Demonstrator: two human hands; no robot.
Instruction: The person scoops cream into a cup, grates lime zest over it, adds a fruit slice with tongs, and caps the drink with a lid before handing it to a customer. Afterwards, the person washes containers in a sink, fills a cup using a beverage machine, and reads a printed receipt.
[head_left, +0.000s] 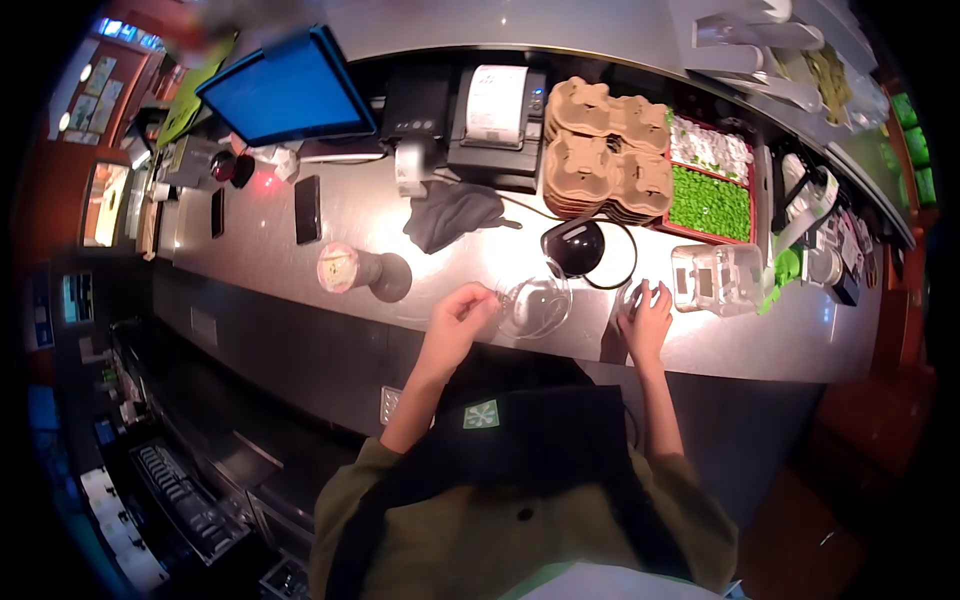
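My left hand (465, 312) is closed in a pinch at the edge of a clear, round plastic lid (535, 303), which looks domed and is hard to see against the shiny counter. My right hand (649, 314) has its fingers curled near the counter's front edge; what lies under the fingertips I cannot make out. Just right of it sits a clear plastic container (718, 279) with compartments. Behind the two hands is a round black device (573, 248) with a cable. To the left stands a filled drink cup (340, 268) with a pale, speckled top.
Cardboard cup carriers (610, 150) are stacked at the back, beside a red-edged box (710, 200) of green and white wrapped pieces. Further left are a receipt printer (497, 120), a grey cloth (452, 215), a phone (308, 210) and a blue screen (290, 90).
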